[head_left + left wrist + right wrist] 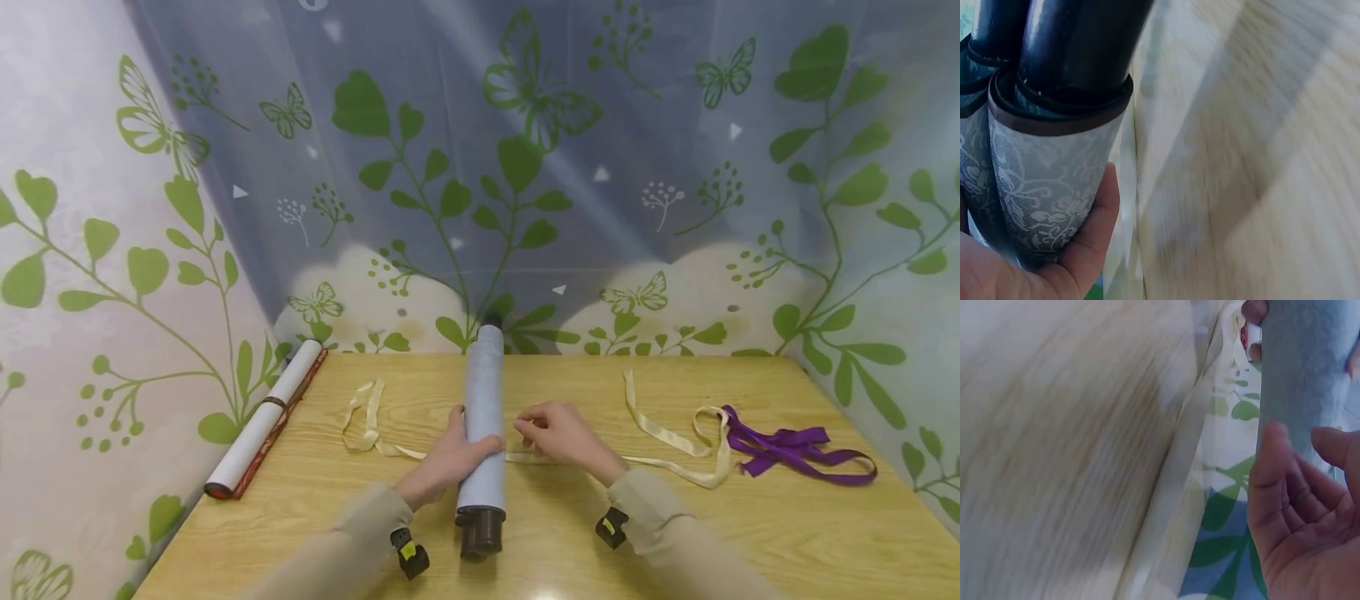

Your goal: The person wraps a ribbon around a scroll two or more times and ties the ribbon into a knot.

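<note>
My left hand (pixel 452 460) grips a rolled scroll (pixel 484 383) from its left side, the thumb laid across its top. Pale grey-blue patterned cloth covers the roll, and dark glossy roller ends (pixel 1082 47) stick out of the near end. A long cream ribbon (pixel 723 454) runs crosswise beneath the scroll, its ends lying loose to both sides. Just right of the scroll is my right hand (pixel 564 435), above the ribbon. In the right wrist view its fingers are loosely bent, the thumb stands apart from the index finger, and nothing shows between them.
A purple ribbon (pixel 795 446) lies bunched at the table's right, touching the cream one. Along the left edge rests a white roll (pixel 258 429) with a dark band and a red patterned strip beside it. Leaf-and-butterfly patterned cloth (pixel 540 208) hangs behind the wooden table (pixel 555 533).
</note>
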Motion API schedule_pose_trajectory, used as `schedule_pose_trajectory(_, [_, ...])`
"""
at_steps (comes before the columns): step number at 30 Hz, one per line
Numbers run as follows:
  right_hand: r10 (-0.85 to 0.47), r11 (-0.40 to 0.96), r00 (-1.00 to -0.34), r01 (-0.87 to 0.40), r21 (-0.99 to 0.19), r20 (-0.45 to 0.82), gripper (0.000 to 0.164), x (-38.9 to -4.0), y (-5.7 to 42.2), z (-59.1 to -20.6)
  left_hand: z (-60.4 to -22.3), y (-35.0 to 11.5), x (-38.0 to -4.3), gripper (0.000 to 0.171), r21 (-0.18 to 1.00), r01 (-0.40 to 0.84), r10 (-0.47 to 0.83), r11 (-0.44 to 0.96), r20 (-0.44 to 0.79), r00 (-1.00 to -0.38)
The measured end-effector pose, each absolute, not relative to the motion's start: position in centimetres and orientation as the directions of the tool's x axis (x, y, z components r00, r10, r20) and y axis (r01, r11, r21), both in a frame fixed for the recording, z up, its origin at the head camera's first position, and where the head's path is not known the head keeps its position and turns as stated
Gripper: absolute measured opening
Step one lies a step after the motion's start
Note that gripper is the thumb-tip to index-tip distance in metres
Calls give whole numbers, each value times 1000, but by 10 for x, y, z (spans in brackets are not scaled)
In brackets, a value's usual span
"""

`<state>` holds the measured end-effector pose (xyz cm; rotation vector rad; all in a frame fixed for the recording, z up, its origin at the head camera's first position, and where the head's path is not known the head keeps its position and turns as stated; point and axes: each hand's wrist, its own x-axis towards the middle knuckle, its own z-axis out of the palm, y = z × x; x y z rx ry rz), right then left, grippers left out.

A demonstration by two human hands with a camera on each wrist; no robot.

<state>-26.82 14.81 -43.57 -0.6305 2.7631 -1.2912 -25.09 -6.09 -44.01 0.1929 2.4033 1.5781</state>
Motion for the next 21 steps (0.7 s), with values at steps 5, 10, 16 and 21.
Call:
schedule_pose_trajectory(5, [-286,443,-958,-150,-884,19,45,-269,143,-439,-445,-45,-249,100,926,-12,303,378,-136,-943])
schedule_pose_trajectory(10, [-216,322,-971,23,-947,-97,64,-271,146,-440,-446,-30,-248,109,905,15,320,426,-135,-938])
schedule_pose_trajectory(16, [-214,276,-963,103,-956,-165,75,-275,157,-442,-438,-16,-251,116,836,48,305,547,-146,-941])
schedule_pose_trajectory(21, [-200,300,-958,137,-944,-203,71,-276,160,-440,-437,-13,-249,115,812,72,323,579,-148,-935])
